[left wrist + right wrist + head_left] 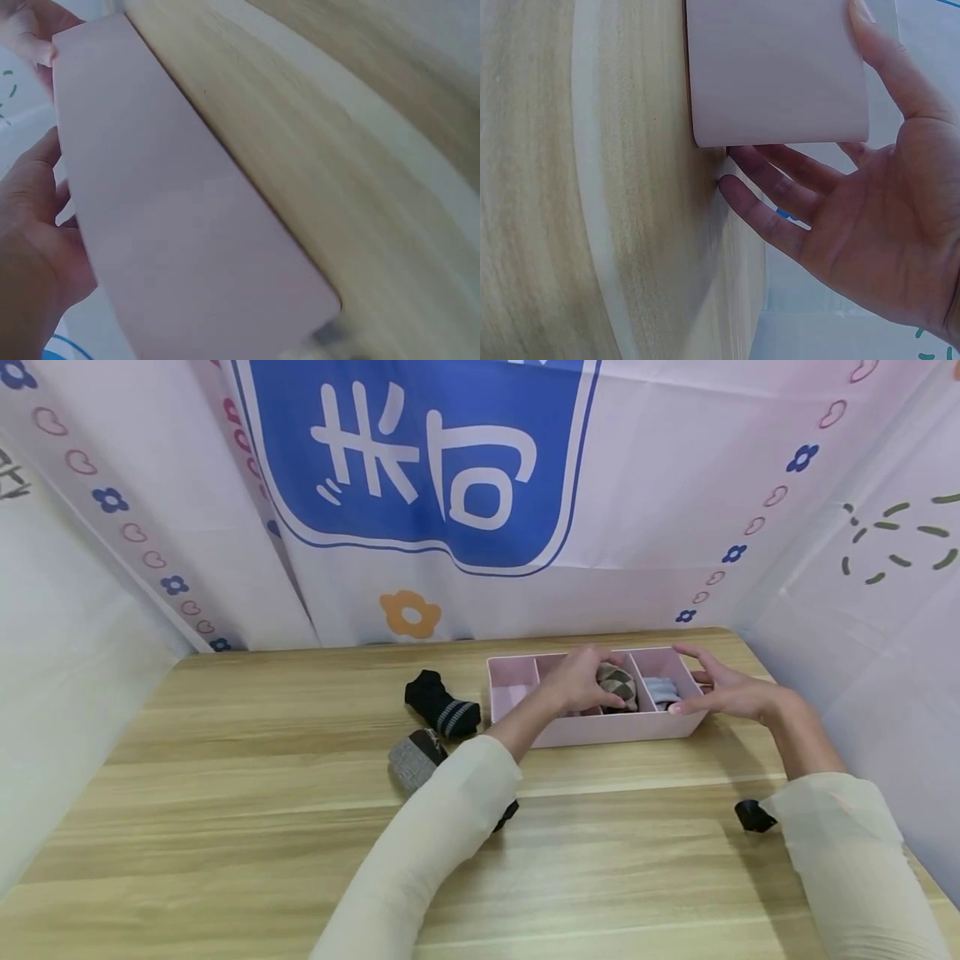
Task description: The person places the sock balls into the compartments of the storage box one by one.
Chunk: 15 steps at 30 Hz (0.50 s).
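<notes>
1. A long pink plastic divided organiser box (600, 727) is seen on the light wood-grain table (300, 827), towards its far right corner, with its long axis running left to right across the person's view.
2. A rolled brown-and-grey argyle-patterned sock (618, 683) is held in the box's middle compartment by the left hand (581, 681), whose fingers are curled over it (the grip is closed around the sock from above and from the left).
3. The right hand (723, 689) is placed at the box's right end, with fingers spread and fairly straight; in the right wrist view the thumb is laid along the box's end wall and the fingertips (739, 191) are set down on the table just beside it, so nothing is clasped.
4. A folded pale blue-and-white sock (662, 691) is seen in the compartment to the right of the argyle one, between the two hands.
5. The leftmost compartment is seen without any sock in its visible part.
6. Left of the box, well apart from both hands, a black sock with a grey striped cuff (442, 703) and a grey-and-brown rolled sock (416, 758) are laid on the table; the left hand is the nearer of the two.
7. On the backdrop (420, 468), large white characters on a blue panel are shown; they cannot be read with confidence.
</notes>
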Available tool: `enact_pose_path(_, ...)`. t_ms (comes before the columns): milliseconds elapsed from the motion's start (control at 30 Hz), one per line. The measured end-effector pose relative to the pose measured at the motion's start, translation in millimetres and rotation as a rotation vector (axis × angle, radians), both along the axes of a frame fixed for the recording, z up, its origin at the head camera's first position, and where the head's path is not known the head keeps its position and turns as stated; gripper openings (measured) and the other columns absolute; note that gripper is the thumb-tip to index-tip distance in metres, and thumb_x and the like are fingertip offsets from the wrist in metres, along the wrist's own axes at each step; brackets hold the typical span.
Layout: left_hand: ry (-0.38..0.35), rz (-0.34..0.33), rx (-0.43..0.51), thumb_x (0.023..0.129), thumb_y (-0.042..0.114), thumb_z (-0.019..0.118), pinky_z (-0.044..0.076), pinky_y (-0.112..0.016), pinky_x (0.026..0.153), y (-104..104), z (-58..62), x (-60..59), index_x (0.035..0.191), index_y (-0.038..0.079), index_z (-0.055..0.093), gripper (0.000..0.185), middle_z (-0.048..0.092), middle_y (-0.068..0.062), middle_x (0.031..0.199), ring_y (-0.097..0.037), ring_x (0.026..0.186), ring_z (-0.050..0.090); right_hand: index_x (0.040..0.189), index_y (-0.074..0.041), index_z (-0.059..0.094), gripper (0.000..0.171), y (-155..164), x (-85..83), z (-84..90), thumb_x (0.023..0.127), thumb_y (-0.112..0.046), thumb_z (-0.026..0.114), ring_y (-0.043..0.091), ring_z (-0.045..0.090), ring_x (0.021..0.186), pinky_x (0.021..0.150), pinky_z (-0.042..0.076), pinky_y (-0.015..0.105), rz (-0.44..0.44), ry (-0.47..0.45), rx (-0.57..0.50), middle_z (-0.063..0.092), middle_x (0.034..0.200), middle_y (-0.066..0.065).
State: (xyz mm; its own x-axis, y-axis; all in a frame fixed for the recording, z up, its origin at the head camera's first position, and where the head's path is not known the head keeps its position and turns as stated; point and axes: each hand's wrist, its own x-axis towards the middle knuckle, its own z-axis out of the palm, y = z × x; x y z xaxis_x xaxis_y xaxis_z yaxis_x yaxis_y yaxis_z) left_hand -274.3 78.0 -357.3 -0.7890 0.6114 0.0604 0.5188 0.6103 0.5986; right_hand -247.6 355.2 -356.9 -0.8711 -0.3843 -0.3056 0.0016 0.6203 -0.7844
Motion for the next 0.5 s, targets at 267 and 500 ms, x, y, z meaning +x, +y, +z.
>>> enact_pose_path(267,-0.019,-0.105,0.049,0.09,0.018,0.083,0.041,-0.028,0.113,-22,16.8,6.8,0.143,0.002,0.06,0.059,0.061,-0.011,0.143,-0.025,0.135,0.054,0.166,-0.015,-0.006,0.111,0,0.4,0.9,0.092,-0.02,0.076,0.064,0.012,0.147,0.114,0.022,0.075,-0.002,-0.002,-0.002,0.009,0.16,0.045)
enact_pose_path(500,0.021,-0.124,0.075,0.092,0.018,0.079,0.044,-0.032,0.11,-50,30.5,16.1,0.141,0.001,0.061,0.055,0.062,-0.011,0.142,-0.029,0.13,0.056,0.166,-0.015,-0.006,0.11,0,-0.3,-0.4,0.092,-0.019,0.075,0.064,0.012,0.147,0.113,0.022,0.076,0.0,0.004,0.005,0.008,0.16,0.045)
